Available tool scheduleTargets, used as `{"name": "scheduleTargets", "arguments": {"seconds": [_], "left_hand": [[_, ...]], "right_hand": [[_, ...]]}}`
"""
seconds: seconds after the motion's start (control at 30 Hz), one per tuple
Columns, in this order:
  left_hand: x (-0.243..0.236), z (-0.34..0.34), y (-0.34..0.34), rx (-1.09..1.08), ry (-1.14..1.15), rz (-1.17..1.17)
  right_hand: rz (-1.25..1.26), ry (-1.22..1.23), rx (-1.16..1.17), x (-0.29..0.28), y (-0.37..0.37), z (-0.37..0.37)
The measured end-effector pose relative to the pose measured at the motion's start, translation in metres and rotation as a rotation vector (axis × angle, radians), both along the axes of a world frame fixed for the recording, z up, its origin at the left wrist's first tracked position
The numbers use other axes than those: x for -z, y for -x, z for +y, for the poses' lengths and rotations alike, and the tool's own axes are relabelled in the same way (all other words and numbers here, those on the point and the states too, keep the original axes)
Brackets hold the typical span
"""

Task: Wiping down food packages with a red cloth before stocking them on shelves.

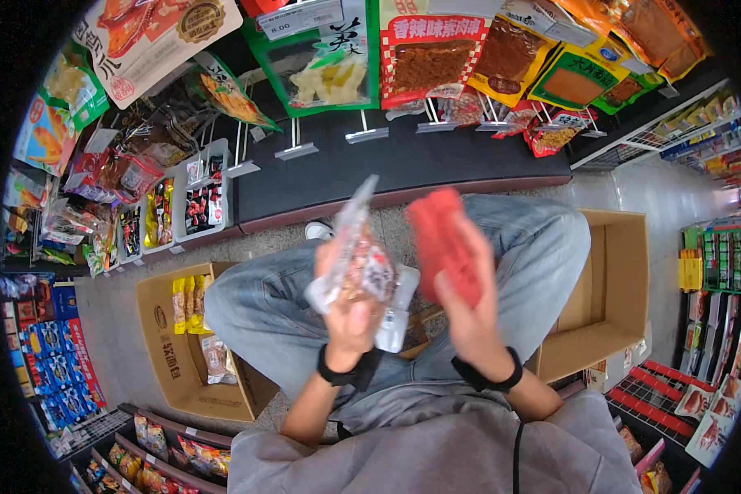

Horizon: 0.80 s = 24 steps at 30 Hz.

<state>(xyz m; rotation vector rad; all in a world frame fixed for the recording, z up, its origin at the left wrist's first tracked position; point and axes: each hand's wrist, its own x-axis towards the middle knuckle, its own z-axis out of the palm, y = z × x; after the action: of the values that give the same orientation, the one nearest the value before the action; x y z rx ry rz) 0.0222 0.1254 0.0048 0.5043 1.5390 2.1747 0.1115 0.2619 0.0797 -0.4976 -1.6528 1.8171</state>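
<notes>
Left hand (350,321): grip clamped on the clear packet, thumb and fingers pressing its film.
Clear packet (365,267): glossy, creased plastic with thin flat edges, lumpy reddish-brown contents showing through; held tilted above the lap, between the knees. Motion blurs it, so it may be more than one.
Right hand (473,321): grip clamped on the red packet, thumb laid across the near face.
Red packet (438,235): oblong, matt-looking and blurred; held just beside the clear packet, apart from it.
Left carton (160,379): open brown cardboard, dark print on its side; yellow packets (189,305) stand side by side at its far end, a flat see-through pack (217,360) lies nearer.
Right carton (626,280): open, plain brown cardboard with straight walls, beside the right knee.
Plastic bin (227,193): pale, rigid, rectangular, filled with small black-and-red sachets (204,206).
Hooks (296,151): slim prongs with clear tag holders, above a smooth black shelf (337,177).
Hanging pouches: a green one (317,74) with a clear window onto pale strips, and a red-and-white checked one (432,66) showing brown, coarse contents.
Clothing: faded, wrinkled denim jeans (263,300).
</notes>
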Motion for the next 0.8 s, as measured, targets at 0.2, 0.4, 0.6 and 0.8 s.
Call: {"name": "scheduleTargets", "arguments": {"seconds": [0.2, 0.4, 0.6, 0.8], "left_hand": [[-0.024, 0.020, -0.029, 0.019, 0.014, -0.171], [-0.014, 0.018, -0.021, 0.062, 0.025, -0.203], [0.001, 0.013, -0.017, -0.086, 0.076, -0.212], [-0.023, 0.003, -0.005, 0.166, -0.206, -0.417]], "right_hand": [[-0.088, -0.381, -0.208, 0.007, 0.000, -0.030], [-0.077, -0.162, -0.176, 0.020, -0.010, -0.048], [0.015, -0.386, -0.229, 0.031, 0.018, -0.017], [-0.047, -0.230, -0.135, 0.067, 0.028, 0.009]]}}
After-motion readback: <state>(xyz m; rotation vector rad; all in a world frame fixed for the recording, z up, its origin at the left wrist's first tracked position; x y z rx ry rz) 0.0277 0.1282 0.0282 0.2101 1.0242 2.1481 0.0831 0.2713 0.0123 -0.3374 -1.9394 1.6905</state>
